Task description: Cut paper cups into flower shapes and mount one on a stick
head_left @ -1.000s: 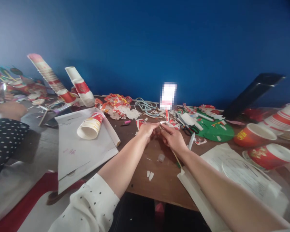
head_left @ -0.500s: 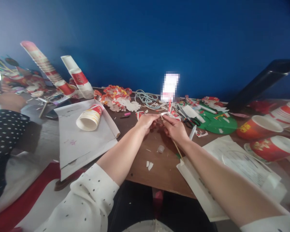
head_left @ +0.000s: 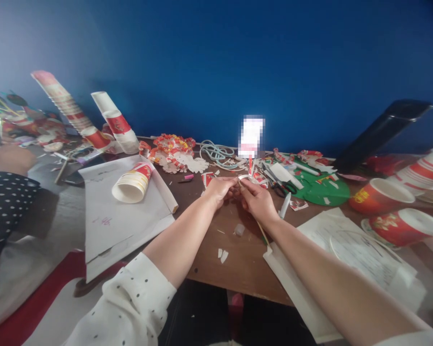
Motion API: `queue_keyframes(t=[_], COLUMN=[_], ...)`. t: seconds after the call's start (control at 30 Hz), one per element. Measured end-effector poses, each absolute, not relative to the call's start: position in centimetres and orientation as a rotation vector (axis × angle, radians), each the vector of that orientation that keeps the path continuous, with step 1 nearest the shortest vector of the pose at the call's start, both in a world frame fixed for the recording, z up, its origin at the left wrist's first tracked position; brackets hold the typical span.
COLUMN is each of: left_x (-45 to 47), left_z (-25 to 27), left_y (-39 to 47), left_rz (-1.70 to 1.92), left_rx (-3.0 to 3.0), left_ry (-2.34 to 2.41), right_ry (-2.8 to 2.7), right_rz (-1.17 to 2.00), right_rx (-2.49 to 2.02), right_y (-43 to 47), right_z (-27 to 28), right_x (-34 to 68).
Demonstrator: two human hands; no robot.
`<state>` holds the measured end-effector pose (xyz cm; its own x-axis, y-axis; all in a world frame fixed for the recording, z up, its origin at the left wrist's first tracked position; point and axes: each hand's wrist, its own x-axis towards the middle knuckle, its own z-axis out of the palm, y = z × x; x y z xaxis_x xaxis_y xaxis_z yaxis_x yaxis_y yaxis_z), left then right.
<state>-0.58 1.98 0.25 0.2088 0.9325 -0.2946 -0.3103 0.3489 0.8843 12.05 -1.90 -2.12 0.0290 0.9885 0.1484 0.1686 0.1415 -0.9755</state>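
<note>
Both my hands are closed and meet above the brown table. My left hand (head_left: 221, 190) pinches one side of a small white paper strip (head_left: 244, 177). Its other side is between the thumb and fingers of my right hand (head_left: 259, 199). From under my right hand a thin wooden stick (head_left: 263, 234) slants down toward the white papers; whether the hand grips it is hidden. Just beyond my fingers are red-and-white paper cut-offs (head_left: 207, 179). Black-handled scissors (head_left: 284, 188) lie right of my right hand.
Paper cups (head_left: 130, 185) lie on a white sheet (head_left: 101, 240) at left; cup stacks (head_left: 67, 108) lean behind. Red cups (head_left: 380, 197) stand right, near a green disc (head_left: 328, 192). Coiled cord (head_left: 216, 153) lies at the back. Another person's hand (head_left: 12, 158) is far left.
The whole view has shifted slightly, with the scene sitting a little lower now. My hands stay together on the white strip, and the fingers have moved only slightly.
</note>
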Motion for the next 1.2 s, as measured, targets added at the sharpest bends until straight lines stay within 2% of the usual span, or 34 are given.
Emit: queue_keyframes(t=[0.4,1.2], left_x=[-0.6,0.2], left_z=[0.0,-0.1], left_y=[2.3,2.1], left_rz=[1.030,1.032], left_rx=[0.778,0.709], left_ry=[0.979,1.102], right_ry=[-1.153,-1.218], right_rz=[1.319,1.247], right_rx=[-1.069,-1.178], right_y=[-2.2,-2.2], right_z=[-1.0,-1.9], right_x=[11.7,11.7])
